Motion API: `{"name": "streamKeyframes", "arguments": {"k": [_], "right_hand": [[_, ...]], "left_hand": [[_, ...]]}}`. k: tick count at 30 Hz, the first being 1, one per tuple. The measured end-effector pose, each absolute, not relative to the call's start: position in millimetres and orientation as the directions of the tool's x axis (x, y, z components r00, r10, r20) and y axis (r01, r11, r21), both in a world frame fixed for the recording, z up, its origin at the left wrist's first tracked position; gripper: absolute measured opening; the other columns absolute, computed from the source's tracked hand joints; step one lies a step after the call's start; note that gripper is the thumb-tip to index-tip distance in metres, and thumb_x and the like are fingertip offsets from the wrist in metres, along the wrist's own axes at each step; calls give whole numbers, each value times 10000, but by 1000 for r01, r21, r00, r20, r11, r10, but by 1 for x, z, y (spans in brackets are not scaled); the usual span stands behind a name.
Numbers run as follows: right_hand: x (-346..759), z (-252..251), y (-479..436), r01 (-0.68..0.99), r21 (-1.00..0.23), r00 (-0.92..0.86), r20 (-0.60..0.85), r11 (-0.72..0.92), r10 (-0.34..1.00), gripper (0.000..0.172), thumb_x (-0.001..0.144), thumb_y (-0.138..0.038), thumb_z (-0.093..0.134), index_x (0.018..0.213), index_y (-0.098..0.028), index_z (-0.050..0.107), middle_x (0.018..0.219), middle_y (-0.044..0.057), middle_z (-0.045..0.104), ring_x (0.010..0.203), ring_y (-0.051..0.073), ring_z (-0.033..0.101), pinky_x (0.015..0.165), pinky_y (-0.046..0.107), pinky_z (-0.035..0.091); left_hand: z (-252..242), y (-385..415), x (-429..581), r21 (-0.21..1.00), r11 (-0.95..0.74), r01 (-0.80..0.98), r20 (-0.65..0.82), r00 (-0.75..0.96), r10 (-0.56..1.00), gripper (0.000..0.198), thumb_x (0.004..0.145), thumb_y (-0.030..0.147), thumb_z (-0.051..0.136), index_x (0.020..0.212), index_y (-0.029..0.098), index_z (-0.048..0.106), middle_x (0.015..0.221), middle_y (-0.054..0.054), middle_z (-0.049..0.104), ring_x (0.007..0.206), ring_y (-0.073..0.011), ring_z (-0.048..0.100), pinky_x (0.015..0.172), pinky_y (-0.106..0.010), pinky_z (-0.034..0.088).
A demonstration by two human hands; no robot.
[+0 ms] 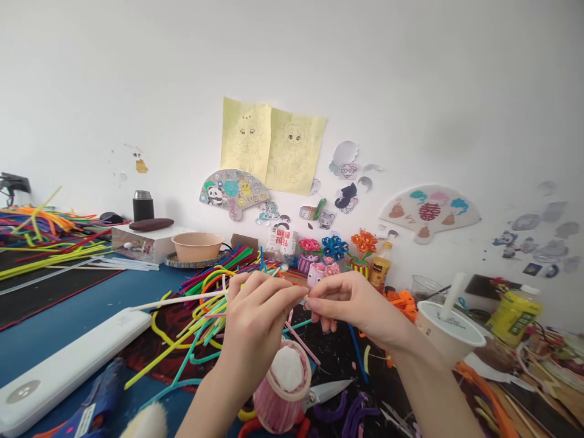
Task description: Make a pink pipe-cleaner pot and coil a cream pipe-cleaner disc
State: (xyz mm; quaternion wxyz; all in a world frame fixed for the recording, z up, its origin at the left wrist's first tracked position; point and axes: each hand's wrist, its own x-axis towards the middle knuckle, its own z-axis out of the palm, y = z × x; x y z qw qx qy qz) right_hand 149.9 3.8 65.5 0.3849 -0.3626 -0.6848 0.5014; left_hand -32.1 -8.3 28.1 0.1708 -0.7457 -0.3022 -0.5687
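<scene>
Bright soft lt. w/ edge distort.

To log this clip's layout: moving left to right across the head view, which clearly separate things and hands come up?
Black container, tan bowl, left hand, right hand, lidded cup, large yellow bottle.

Long stem (182,300): white
Small pot (274,406): dusty pink, streaked lengthwise in lighter and darker tones — rim paler, filling (287,368) white
Loose pipe cleaners (145,371): mostly yellow, teal, green, orange, purple and red
Fuzzy curls (358,415): deep purple
Scissors (331,391): silver blades
Blue blooms (335,247): bright blue, touches of yellow
Striped pot (360,267): green and yellow, vertical bands
Panda fan (235,191): grey ground, black-and-white panda, teal and yellow motifs
Cloud fan (442,198): white — red character, teal and pink clouds, brown shapes
Drawing sheets (246,137): pale yellow, fine grey lines
Bowl (197,247): peach
Drink bottle (515,313): yellow, green label
Tabletop (118,286): blue
</scene>
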Motion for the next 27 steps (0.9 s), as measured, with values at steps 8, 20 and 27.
{"name": "streamKeyframes", "arguments": {"k": [8,20,27], "right_hand": [[146,65,2,95,-949,-371,247,301,895,267,641,-395,858,671,-156,742,571,3,683,481,93,559,482,208,457],[128,62,-2,-47,-786,91,611,617,786,137,756,-342,775,722,-209,772,629,21,701,540,152,603,517,268,523],[147,75,0,-197,-746,153,618,636,771,147,774,-375,777,785,-229,776,677,17,694,637,155,629,621,270,545]], "left_hand": [[27,-9,-30,134,-737,662,954,114,276,100,885,129,629,848,209,675,782,18,750,714,-156,610,685,-316,400],[47,-7,-2,224,-752,620,966,-42,254,83,896,176,623,910,188,704,715,-1,725,616,-138,612,602,-283,436],[85,3,9,76,-805,588,982,97,164,110,909,174,598,873,180,701,715,-3,730,631,-137,616,615,-288,422]]}}
